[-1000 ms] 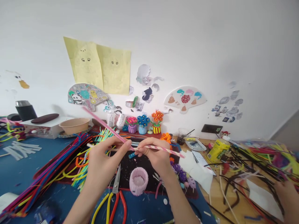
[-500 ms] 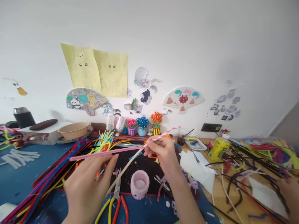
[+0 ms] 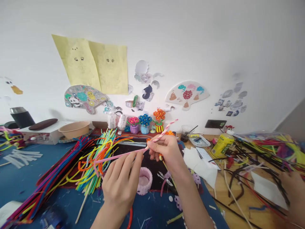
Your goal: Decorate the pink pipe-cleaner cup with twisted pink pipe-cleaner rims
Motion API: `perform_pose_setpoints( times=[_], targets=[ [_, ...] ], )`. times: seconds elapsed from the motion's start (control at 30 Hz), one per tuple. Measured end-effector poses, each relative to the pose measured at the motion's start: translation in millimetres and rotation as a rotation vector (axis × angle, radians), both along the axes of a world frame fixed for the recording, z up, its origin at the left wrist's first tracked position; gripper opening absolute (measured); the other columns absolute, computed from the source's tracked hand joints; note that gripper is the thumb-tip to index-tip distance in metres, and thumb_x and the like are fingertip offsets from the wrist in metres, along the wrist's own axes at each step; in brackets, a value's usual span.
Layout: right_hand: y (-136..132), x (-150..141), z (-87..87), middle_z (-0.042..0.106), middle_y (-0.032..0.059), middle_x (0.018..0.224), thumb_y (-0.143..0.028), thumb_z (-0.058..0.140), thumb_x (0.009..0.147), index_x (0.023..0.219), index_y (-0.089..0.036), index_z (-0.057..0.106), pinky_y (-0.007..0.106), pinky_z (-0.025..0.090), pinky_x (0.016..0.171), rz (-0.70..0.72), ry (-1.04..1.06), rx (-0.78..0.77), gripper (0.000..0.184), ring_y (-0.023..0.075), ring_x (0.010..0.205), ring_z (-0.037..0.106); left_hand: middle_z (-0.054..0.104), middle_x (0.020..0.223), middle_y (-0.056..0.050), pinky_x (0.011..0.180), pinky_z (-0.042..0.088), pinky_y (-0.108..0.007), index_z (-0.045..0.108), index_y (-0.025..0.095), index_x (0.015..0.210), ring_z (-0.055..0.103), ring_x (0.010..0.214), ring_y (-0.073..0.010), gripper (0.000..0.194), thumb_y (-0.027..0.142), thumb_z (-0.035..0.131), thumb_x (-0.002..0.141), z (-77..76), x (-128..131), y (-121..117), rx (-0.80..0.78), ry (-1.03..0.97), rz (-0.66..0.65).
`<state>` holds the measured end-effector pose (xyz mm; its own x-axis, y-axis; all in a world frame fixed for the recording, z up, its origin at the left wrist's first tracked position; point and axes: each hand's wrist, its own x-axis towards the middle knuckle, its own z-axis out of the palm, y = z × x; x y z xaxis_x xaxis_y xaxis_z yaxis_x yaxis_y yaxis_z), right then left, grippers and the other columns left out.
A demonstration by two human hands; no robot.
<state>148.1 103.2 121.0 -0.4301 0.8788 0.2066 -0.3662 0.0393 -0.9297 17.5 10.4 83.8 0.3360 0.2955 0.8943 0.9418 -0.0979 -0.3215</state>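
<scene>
My right hand (image 3: 164,151) is closed round a thin stick wound with a pink and white pipe cleaner (image 3: 164,131), which points up to the right. From that grip a loose pink pipe cleaner (image 3: 114,156) runs left. My left hand (image 3: 122,183) pinches this pink strand near the right hand, with its fingers pressed together. The stick's bare lower end (image 3: 82,206) slants down to the left over the blue mat. A small pink woven cup (image 3: 145,180) stands just below both hands.
A fan of coloured pipe cleaners (image 3: 71,168) lies at the left. Small pipe-cleaner flower pots (image 3: 145,122) line the wall. A yellow glue bottle (image 3: 221,144), white paper (image 3: 202,170) and black pipe cleaners (image 3: 252,162) cover the right. Another person's hand (image 3: 294,190) rests at the far right. A brown bowl (image 3: 74,128) sits at the back left.
My left hand has moved right and up to the pink strand beside the right hand, now covering the scissors and pliers. The right hand barely shifted. The view tilted slightly.
</scene>
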Motion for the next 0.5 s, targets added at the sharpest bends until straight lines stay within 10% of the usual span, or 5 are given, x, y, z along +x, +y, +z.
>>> perform_pose_setpoints(
  times=[0.33, 0.5],
  targets=[
    [2.9, 4.2, -2.7, 0.06, -0.0002, 0.046, -0.03, 0.082, 0.06, 0.058, -0.014, 0.065, 0.018, 0.038, 0.033, -0.018, -0.046, 0.119, 0.024, 0.0106, 0.036, 0.055, 0.074, 0.085, -0.01, 0.073, 0.048, -0.033, 0.068, 0.013, 0.103, 0.066, 0.076, -0.0211, 0.023, 0.006, 0.063, 0.081, 3.4, -3.4, 10.9, 0.007, -0.002, -0.083],
    [1.8, 4.7, -4.6, 0.06, -0.0005, 0.049, -0.03, 0.076, 0.069, 0.06, -0.016, 0.064, 0.02, 0.04, 0.038, -0.084, -0.017, 0.304, 0.021, 0.0114, 0.042, 0.055, 0.07, 0.075, -0.004, 0.063, 0.048, -0.023, 0.071, 0.016, 0.082, 0.061, 0.067, -0.0134, 0.011, 0.017, 0.061, 0.086, 16.3, 10.7, 5.0, -0.312, -0.646, -0.372]
  ],
)
